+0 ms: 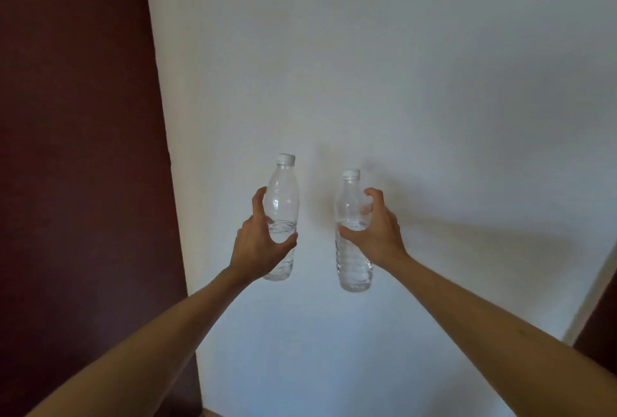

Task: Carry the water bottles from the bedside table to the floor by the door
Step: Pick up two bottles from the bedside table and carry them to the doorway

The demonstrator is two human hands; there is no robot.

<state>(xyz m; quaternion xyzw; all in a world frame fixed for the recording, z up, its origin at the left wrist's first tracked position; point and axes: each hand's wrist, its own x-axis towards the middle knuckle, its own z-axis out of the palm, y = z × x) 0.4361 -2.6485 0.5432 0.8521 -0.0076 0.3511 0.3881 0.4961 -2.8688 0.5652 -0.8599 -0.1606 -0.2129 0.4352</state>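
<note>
Mid-frame, the left grip (258, 243) curls round the left bottle (283, 196) and the right grip (375, 229) round the right bottle (354, 269) — both upright, capped, part full. A white wall (367, 49) stands behind

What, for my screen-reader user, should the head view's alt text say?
A person's left hand grips one clear, white-capped water bottle and the right hand grips a second bottle, both upright, partly filled and held apart on outstretched arms. Behind them is a white wall, with a dark maroon surface on the left.
</note>
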